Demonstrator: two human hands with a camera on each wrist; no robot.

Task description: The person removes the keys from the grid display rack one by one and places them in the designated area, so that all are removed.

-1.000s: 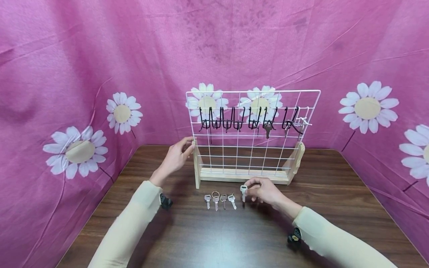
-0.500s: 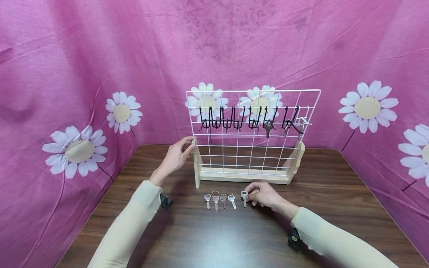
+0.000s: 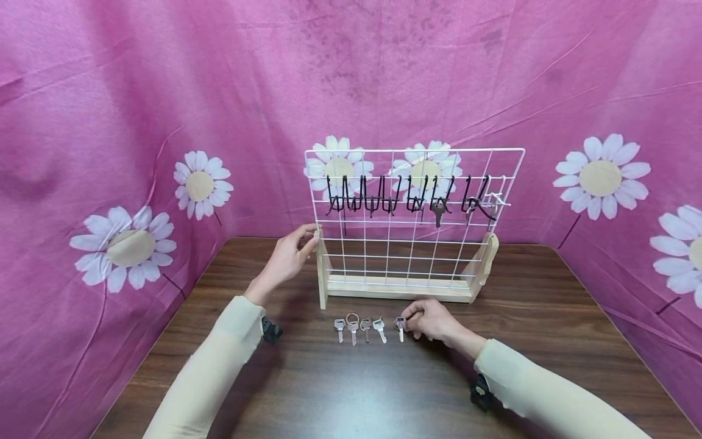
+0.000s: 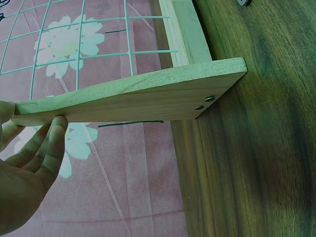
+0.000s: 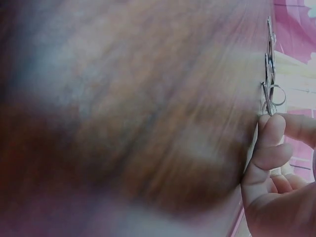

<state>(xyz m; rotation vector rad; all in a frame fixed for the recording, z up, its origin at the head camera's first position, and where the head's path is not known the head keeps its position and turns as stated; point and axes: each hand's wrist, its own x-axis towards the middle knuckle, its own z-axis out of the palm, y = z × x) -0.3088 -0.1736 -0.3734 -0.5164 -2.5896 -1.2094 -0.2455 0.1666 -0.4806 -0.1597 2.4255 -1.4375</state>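
Note:
My right hand (image 3: 435,320) is low over the table, thumb and index finger pinching a silver key (image 3: 401,330) at its head end. That key's blade points toward me, at the right end of a row of silver keys (image 3: 353,330), some with rings. In the right wrist view the fingertips meet beside the keys, seen edge-on. My left hand (image 3: 289,255) grips the upper end of the wooden side post (image 4: 133,96) of a white wire grid rack (image 3: 387,241), fingers on its outer face in the left wrist view.
Several black hooks (image 3: 415,195) hang along the grid's upper part. A dark key (image 3: 438,213) hangs from one, and more metal pieces hang at the right end near a white hook (image 3: 496,198). The wooden base (image 3: 400,289) stands behind the key row on the brown table (image 3: 274,378).
My right hand has lowered the key toward the table, bringing it level with the row of keys. My left hand has stayed at the post.

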